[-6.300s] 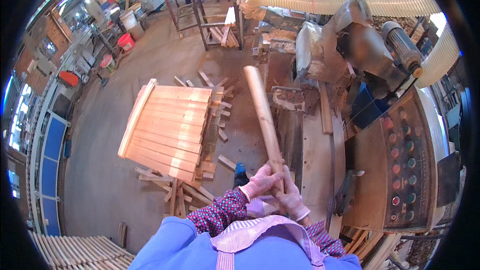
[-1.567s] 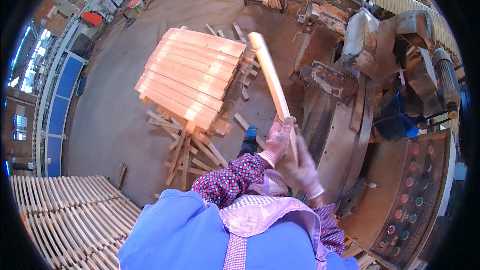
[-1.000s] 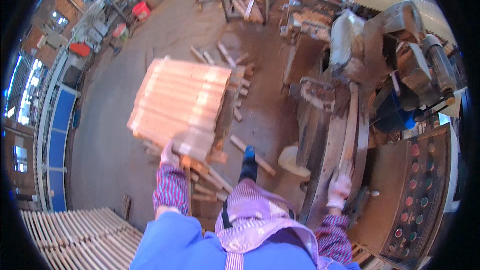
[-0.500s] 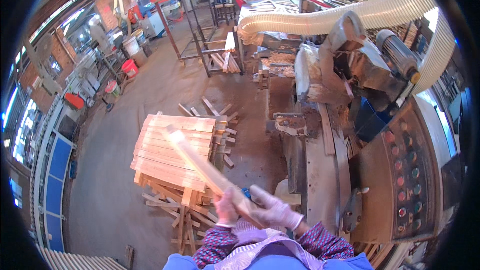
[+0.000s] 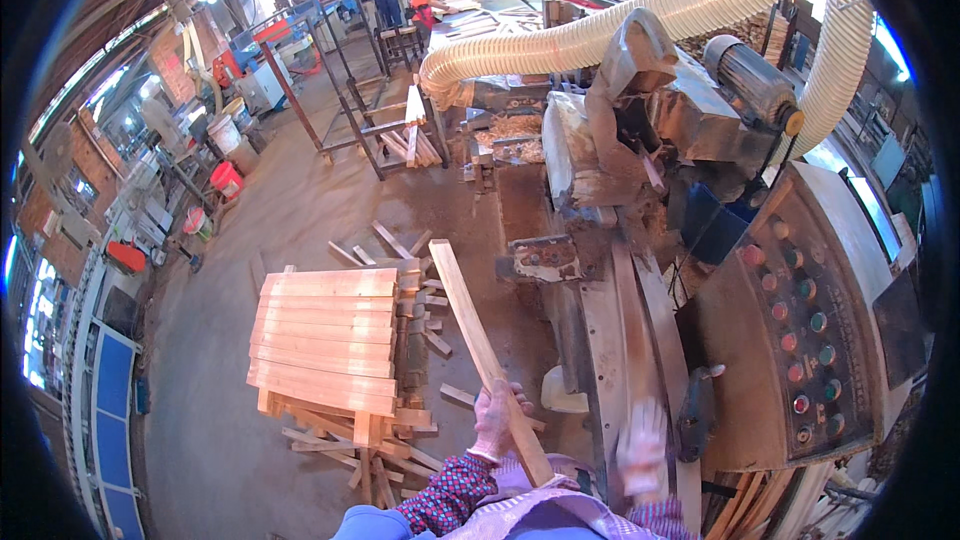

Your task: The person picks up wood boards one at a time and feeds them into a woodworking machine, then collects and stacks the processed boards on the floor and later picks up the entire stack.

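My gloved left hand (image 5: 494, 422) is closed around the lower part of a long, pale wooden board (image 5: 465, 305). The board slants up and to the left, its far end above the floor beside a stack of planks (image 5: 322, 330). My gloved right hand (image 5: 642, 448) is apart from the board, over the metal bed (image 5: 603, 335) of a woodworking machine. Its fingers are stretched out and slightly blurred, with nothing seen in them. I cannot tell whether it touches the bed. A small lever with a pale knob (image 5: 716, 370) is just right of that hand.
The machine's dusty head (image 5: 630, 140) and a ribbed hose (image 5: 560, 55) stand ahead. A button panel (image 5: 800, 330) is on the right. Loose wood strips (image 5: 385, 455) stick out under the plank stack. Two people (image 5: 425, 0) are at the far back beside a metal rack (image 5: 365, 110).
My right hand has let go of the board and moved right, over the machine bed. The board, in my left hand, has swung right and more upright. The view has turned right.
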Demonstrator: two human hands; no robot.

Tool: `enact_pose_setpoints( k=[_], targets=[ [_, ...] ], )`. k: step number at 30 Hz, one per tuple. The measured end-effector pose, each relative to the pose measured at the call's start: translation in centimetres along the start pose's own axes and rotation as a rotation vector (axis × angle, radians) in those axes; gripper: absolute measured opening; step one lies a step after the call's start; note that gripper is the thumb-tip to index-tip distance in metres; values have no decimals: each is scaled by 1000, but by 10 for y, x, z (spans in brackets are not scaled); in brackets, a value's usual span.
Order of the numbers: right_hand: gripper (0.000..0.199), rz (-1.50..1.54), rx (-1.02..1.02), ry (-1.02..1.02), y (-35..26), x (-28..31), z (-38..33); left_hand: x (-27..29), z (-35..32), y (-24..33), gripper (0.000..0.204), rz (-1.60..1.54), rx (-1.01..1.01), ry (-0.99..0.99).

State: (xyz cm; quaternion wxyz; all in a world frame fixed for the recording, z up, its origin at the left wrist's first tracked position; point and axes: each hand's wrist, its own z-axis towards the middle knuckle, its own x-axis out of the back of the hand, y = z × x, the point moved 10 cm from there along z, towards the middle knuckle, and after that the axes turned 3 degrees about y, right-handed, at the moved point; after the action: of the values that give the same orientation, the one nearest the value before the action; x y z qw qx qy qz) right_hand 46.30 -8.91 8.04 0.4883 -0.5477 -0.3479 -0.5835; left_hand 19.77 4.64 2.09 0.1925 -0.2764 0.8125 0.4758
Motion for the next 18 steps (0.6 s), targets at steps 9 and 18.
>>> enact_pose_setpoints(
  k=[9,18],
  targets=[
    [47,749,-74,168,18,-42,163,-17,3,5,37,-112,-142,-25],
    [80,957,15,-304,-99,1,-27,-4,-19,18,71,905,-530,-243]
  ],
)
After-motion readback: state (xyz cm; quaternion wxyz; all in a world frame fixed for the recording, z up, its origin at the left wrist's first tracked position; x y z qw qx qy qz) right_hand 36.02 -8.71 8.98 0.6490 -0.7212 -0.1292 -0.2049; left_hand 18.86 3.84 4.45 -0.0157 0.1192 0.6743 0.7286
